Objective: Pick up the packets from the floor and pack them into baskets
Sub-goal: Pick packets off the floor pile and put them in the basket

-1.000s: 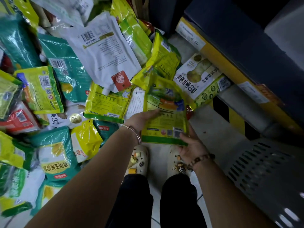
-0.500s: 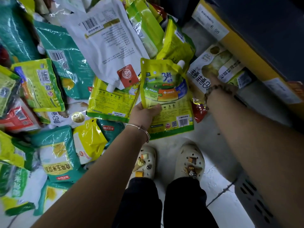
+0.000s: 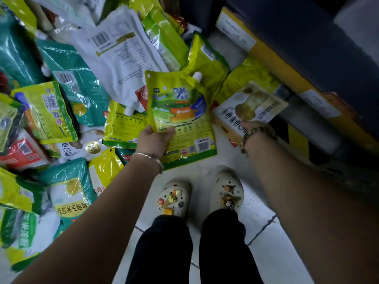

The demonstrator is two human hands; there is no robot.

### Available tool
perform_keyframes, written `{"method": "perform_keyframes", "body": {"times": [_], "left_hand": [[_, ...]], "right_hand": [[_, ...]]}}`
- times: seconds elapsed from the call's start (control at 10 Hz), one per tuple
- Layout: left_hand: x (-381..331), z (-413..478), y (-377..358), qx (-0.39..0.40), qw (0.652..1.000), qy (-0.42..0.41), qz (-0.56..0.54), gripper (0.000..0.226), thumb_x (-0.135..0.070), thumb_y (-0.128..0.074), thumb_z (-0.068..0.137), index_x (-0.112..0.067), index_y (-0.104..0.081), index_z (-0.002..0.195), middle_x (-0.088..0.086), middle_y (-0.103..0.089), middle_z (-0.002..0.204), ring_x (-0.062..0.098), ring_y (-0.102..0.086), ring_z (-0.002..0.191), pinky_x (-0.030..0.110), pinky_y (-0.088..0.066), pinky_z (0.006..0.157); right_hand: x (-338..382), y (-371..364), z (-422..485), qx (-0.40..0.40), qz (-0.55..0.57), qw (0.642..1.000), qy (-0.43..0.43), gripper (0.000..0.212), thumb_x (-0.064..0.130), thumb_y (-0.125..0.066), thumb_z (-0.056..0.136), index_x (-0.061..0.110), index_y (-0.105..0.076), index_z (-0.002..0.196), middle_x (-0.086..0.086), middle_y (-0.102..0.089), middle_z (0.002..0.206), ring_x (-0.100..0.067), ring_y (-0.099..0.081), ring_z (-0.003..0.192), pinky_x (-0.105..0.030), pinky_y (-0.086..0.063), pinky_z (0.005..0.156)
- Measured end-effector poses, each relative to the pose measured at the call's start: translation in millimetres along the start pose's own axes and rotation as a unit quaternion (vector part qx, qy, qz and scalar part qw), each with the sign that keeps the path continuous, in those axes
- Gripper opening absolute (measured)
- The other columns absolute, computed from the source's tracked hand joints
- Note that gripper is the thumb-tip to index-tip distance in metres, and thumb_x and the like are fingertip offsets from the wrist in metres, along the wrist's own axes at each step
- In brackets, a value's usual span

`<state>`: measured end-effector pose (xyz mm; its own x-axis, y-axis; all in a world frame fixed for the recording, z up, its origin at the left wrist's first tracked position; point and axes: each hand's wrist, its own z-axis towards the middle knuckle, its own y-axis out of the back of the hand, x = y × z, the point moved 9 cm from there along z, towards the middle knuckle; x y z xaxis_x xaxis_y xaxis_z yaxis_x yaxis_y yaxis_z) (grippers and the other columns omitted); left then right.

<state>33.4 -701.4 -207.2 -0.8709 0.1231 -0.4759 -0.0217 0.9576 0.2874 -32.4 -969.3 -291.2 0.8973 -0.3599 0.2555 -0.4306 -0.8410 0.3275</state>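
Two yellow-green spouted packets (image 3: 180,111), stacked one on the other, are held up above the floor by my left hand (image 3: 156,138), thumb on the front and fingers behind. To the right, my right hand (image 3: 247,127) grips the near edge of a white and yellow packet (image 3: 251,108) with a pale food picture, lifting it off the floor by the shelf base. Most of that hand is hidden behind the wrist and its bead bracelet. No basket is in view.
Several packets in teal, yellow, white and red cover the floor (image 3: 254,220) at left and behind. A big white packet (image 3: 121,58) lies at the back. A dark shelf with a yellow edge (image 3: 272,60) runs along the right. My two shoes stand on bare tile.
My right hand left the yellow-green packets, reached right and took hold of the white and yellow packet, which now tilts up. The grey basket at lower right has gone out of view.
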Motion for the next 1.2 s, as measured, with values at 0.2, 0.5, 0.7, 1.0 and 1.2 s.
{"method": "perform_keyframes", "body": {"times": [0.2, 0.5, 0.7, 1.0, 1.2], "left_hand": [[-37, -55, 31, -0.007, 0.996, -0.064, 0.055, 0.019, -0.003, -0.061, 0.087, -0.013, -0.055, 0.102, -0.006, -0.055, 0.08, 0.006, -0.05, 0.064, 0.002, -0.039, 0.048], [-93, -169, 66, 0.037, 0.989, -0.112, 0.089, 0.024, 0.001, -0.06, 0.086, -0.018, -0.053, 0.073, -0.023, -0.054, 0.039, -0.008, -0.054, 0.038, 0.006, -0.04, 0.04], [-98, -243, 44, 0.074, 0.988, -0.118, 0.059, 0.025, 0.008, -0.06, 0.083, -0.015, -0.06, 0.073, -0.012, -0.063, 0.048, 0.002, -0.059, 0.042, 0.017, -0.049, 0.043], [-48, -355, -73, 0.209, 0.959, -0.161, 0.1, 0.027, 0.011, -0.06, 0.08, -0.015, -0.066, 0.077, -0.008, -0.07, 0.063, 0.007, -0.065, 0.06, 0.024, -0.055, 0.06], [22, -420, -178, 0.273, 0.92, -0.183, 0.213, 0.028, 0.005, -0.064, 0.081, -0.023, -0.064, 0.077, -0.015, -0.067, 0.06, -0.006, -0.06, 0.056, 0.012, -0.049, 0.056]], "right_hand": [[-7, 17, -90, -0.018, 0.034, 0.999, 0.017, 0.047, 0.009, -0.052, 0.095, 0.0, -0.037, 0.139, -0.012, -0.037, 0.146, -0.027, -0.039, 0.131, -0.013, -0.043, 0.079], [16, 97, -240, -0.061, 0.068, 0.984, 0.152, 0.019, 0.005, -0.069, 0.081, 0.007, -0.064, 0.1, 0.003, -0.061, 0.101, -0.017, -0.054, 0.098, -0.026, -0.043, 0.078], [14, 180, -305, -0.07, 0.085, 0.968, 0.225, 0.023, 0.009, -0.067, 0.083, 0.019, -0.055, 0.067, 0.01, -0.059, 0.071, 0.005, -0.056, 0.061, -0.014, -0.044, 0.058], [-58, 350, -317, -0.173, 0.141, 0.951, 0.213, 0.033, 0.02, -0.07, 0.083, 0.012, -0.048, 0.06, 0.015, -0.055, 0.043, 0.006, -0.05, 0.045, -0.019, -0.039, 0.058], [-136, 478, -290, -0.234, 0.161, 0.946, 0.156, 0.039, 0.007, -0.065, 0.086, 0.021, -0.042, 0.058, 0.021, -0.052, 0.04, 0.012, -0.05, 0.047, -0.005, -0.034, 0.046]]}}
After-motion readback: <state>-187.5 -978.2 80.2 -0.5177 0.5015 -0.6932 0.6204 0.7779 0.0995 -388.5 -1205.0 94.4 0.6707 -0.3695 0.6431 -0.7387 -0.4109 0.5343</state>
